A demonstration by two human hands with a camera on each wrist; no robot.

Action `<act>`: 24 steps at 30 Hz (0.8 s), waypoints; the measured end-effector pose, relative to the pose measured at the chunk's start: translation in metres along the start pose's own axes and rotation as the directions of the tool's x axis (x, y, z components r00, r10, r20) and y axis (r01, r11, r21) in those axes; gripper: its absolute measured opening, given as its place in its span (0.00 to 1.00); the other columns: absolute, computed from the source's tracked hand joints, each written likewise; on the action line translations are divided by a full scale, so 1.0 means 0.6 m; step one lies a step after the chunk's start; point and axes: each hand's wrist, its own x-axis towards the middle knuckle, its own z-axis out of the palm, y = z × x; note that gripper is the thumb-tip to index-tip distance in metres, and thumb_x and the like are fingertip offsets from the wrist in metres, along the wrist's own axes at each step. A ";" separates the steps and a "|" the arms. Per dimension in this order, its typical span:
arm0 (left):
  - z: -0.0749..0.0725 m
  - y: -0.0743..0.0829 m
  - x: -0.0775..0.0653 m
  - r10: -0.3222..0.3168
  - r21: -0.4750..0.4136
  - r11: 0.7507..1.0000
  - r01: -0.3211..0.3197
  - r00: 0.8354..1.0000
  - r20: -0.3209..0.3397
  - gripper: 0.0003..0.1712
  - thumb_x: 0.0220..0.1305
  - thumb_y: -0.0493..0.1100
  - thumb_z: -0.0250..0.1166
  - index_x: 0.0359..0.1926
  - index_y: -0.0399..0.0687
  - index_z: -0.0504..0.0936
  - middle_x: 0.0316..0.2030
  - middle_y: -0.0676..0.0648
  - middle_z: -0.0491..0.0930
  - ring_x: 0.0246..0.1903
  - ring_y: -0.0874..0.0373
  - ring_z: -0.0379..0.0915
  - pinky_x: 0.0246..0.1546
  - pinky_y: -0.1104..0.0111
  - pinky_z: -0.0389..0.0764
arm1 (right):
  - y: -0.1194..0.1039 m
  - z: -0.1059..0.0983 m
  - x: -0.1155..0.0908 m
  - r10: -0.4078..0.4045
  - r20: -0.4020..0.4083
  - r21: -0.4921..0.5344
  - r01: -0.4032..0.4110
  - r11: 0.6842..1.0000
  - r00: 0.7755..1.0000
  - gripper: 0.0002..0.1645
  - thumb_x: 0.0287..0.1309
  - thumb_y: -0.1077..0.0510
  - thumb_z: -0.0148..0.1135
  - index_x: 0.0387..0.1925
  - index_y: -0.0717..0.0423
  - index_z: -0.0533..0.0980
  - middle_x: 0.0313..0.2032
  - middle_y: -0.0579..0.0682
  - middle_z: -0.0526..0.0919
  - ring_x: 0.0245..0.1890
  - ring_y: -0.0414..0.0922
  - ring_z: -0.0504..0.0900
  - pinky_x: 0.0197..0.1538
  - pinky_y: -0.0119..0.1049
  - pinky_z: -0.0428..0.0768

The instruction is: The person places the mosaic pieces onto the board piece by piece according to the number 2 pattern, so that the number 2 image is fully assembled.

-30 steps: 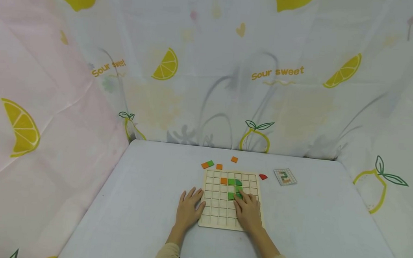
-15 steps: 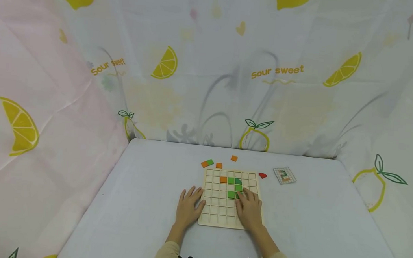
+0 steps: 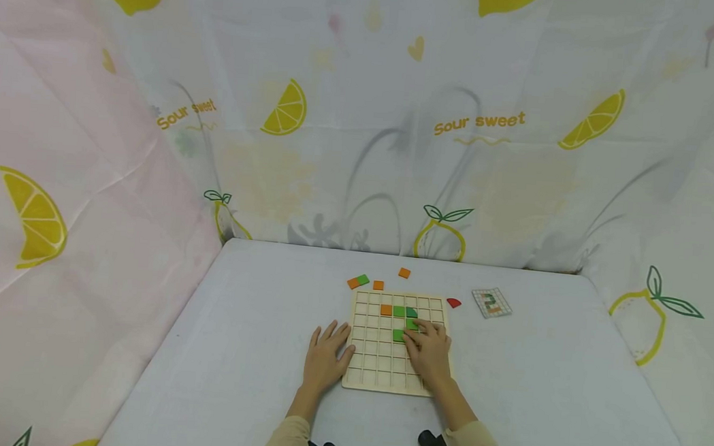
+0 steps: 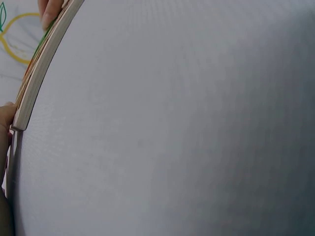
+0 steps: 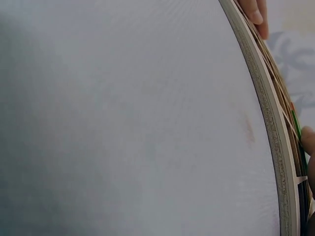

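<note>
A pale wooden grid board (image 3: 373,367) lies flat before me in the head view. My left hand (image 3: 324,361) rests along its left edge, fingers spread. Over the board's right half, my right hand (image 3: 430,357) has its fingertips down at the tiles, thumb beside a green square tile (image 3: 398,335) and a finger at another green tile (image 3: 411,324). Above these sit an orange tile (image 3: 386,310), a green tile (image 3: 398,311) and a dark green rounded tile (image 3: 411,313). The right hand hides the cells beneath it. Both wrist views catch the board's side (image 4: 42,64) nearly edge-on.
Behind the board lie an orange-and-green pair of tiles (image 3: 358,282) and two loose orange tiles (image 3: 378,285). A red quarter-round tile (image 3: 454,302) and a patterned card (image 3: 492,303) are to the right. White cloth (image 3: 252,339) covers the table; printed curtains surround it.
The right hand has shifted slightly, its thumb moving left to the lower green tile and its fingers drawing over the green tile above. The left hand stays put.
</note>
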 end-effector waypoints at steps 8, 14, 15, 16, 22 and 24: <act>0.001 0.000 0.001 0.003 -0.002 1.000 -0.003 1.000 -0.004 0.23 0.58 0.44 0.63 0.54 0.39 0.79 0.54 0.44 0.78 0.59 0.44 0.68 0.63 0.45 0.59 | 0.006 -0.004 0.004 0.007 0.048 0.042 -0.009 0.999 0.999 0.11 0.47 0.57 0.70 0.35 0.57 0.85 0.46 0.57 0.81 0.47 0.58 0.69 0.38 0.51 0.64; 0.003 0.000 0.000 0.007 -0.020 1.000 -0.007 1.000 -0.011 0.23 0.58 0.44 0.63 0.54 0.39 0.79 0.54 0.44 0.78 0.59 0.44 0.68 0.63 0.45 0.59 | 0.015 -0.011 0.004 0.008 0.065 0.045 -0.011 0.999 0.998 0.11 0.46 0.56 0.71 0.35 0.54 0.86 0.47 0.57 0.81 0.47 0.58 0.69 0.39 0.53 0.65; 0.004 -0.001 0.000 0.006 -0.021 1.000 -0.006 1.000 -0.011 0.23 0.58 0.44 0.63 0.54 0.39 0.79 0.54 0.44 0.78 0.59 0.44 0.68 0.63 0.45 0.59 | 0.016 -0.012 0.003 0.005 0.072 0.049 -0.009 0.999 0.997 0.11 0.46 0.56 0.71 0.35 0.54 0.86 0.47 0.57 0.81 0.47 0.59 0.69 0.39 0.53 0.65; 0.004 -0.001 0.000 0.004 -0.023 1.000 -0.004 1.000 -0.010 0.23 0.58 0.44 0.63 0.54 0.39 0.79 0.54 0.44 0.78 0.59 0.44 0.68 0.63 0.45 0.59 | 0.017 -0.013 0.003 0.004 0.081 0.054 -0.008 0.999 0.997 0.12 0.46 0.56 0.71 0.36 0.54 0.85 0.48 0.57 0.80 0.48 0.60 0.68 0.40 0.54 0.65; 0.002 -0.001 0.001 -0.006 -0.025 1.000 0.006 1.000 0.002 0.23 0.58 0.44 0.62 0.54 0.39 0.79 0.55 0.44 0.78 0.60 0.44 0.67 0.64 0.45 0.58 | 0.020 -0.015 0.003 0.002 0.057 0.089 -0.007 0.996 0.998 0.13 0.43 0.56 0.72 0.34 0.58 0.85 0.46 0.60 0.81 0.47 0.61 0.69 0.42 0.59 0.65; 0.002 0.000 0.000 -0.009 -0.028 1.000 0.009 1.000 0.006 0.23 0.58 0.44 0.62 0.54 0.39 0.78 0.55 0.44 0.78 0.60 0.44 0.67 0.64 0.45 0.57 | 0.022 -0.012 0.003 -0.010 0.010 0.101 0.009 0.995 1.000 0.14 0.40 0.57 0.74 0.31 0.60 0.85 0.43 0.61 0.82 0.44 0.60 0.70 0.41 0.60 0.66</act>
